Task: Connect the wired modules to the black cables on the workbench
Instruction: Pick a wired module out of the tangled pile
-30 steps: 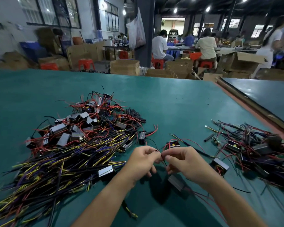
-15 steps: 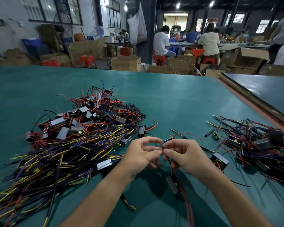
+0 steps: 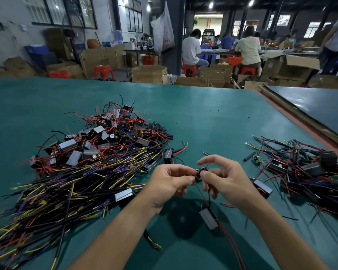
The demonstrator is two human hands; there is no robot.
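Wired module (image 3: 208,219) hangs on its red and black leads just below both hands, over the near desk (image 3: 213,117). Left hand (image 3: 170,182) and right hand (image 3: 228,180) each hold a pinching grip on what looks like a small black connector (image 3: 200,173) between them. The black cables (image 3: 66,195) are heaped left.

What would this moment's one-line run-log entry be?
step: joining wires | left hand: pinches wire joint | right hand: pinches wire joint | module: below hands
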